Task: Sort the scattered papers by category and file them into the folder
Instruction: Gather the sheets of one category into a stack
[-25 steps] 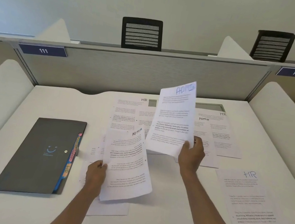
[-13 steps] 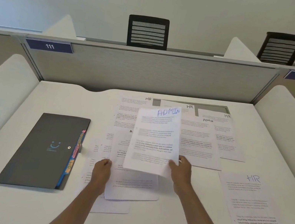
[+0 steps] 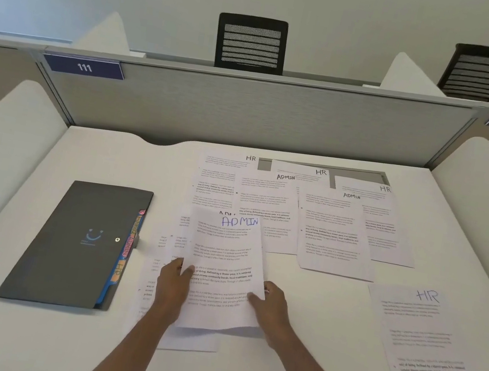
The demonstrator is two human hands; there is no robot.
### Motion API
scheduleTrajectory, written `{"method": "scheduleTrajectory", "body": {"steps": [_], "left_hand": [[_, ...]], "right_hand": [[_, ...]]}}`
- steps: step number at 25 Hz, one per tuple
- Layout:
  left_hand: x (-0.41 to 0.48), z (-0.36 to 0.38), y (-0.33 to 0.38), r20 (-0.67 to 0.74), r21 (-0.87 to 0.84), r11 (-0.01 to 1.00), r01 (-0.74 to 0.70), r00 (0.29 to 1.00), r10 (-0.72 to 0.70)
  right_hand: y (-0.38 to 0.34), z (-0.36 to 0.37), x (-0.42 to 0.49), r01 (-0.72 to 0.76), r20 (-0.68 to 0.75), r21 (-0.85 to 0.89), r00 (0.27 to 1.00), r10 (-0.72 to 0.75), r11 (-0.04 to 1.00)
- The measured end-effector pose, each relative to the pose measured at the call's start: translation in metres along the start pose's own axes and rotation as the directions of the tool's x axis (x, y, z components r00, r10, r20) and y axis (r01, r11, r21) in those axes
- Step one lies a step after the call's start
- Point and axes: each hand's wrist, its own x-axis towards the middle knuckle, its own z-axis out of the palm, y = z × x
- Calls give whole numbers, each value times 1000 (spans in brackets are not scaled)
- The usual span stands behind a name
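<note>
A sheet headed ADMIN in blue ink lies on top of a small stack of papers in front of me. My left hand holds its left edge, thumb on top. My right hand holds its lower right edge the same way. A dark grey folder with coloured tabs lies shut to the left of the stack. Several sheets marked HR and ADMIN are spread at the back of the desk. One HR sheet lies at the right.
The white desk is walled by a grey partition at the back and white side dividers. Two black chairs stand beyond the partition. Bare desk surface shows between the stack and the right HR sheet.
My right hand brought the blue ADMIN sheet down from the air onto the sheet held by my left hand. Both hands lowered toward the desk and now hold the papers together.
</note>
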Motion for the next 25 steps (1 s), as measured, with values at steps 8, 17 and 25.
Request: {"method": "scheduleTrajectory", "body": {"steps": [8, 17, 25], "left_hand": [[8, 20, 32, -21, -259, 965, -40, 999, 35], [24, 80, 32, 44, -252, 967, 41, 999, -31], [24, 86, 15, -10, -81, 995, -51, 999, 51]], "right_hand": [[-24, -68, 39, 125, -352, -146, 921, -169, 981], [-45, -168, 115, -315, -536, -470, 844, 16, 825], [-46, -176, 133, -443, -559, -459, 818, 137, 770]]}}
